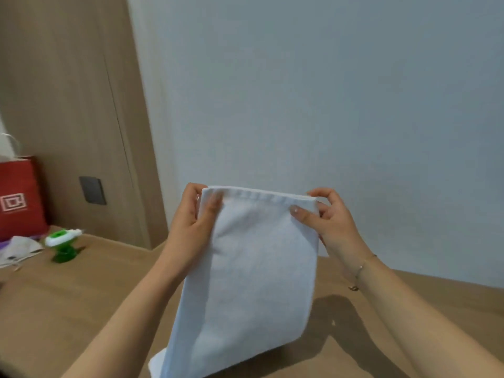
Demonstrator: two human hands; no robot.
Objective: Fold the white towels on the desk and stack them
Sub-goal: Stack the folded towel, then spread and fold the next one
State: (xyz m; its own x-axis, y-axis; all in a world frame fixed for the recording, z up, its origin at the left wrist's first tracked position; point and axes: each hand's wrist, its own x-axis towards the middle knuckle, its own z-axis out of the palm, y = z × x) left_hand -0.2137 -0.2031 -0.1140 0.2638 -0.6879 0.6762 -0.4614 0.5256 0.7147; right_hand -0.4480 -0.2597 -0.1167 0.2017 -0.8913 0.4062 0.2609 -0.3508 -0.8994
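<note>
A white towel (251,274) hangs upright in front of me, doubled over, its hemmed top edge level and its lower end resting on the wooden desk (90,293). My left hand (195,214) pinches the top left corner. My right hand (326,216) pinches the top right corner; a thin bracelet sits on that wrist. A further bit of white cloth (156,364) shows at the towel's bottom left; I cannot tell whether it is the same towel.
At the far left of the desk stand a red paper bag (20,197), a green and white plastic item (64,244) and a crumpled white mask (19,249). A wood-panel wall with a dark socket plate (92,190) stands behind them; a pale wall faces me.
</note>
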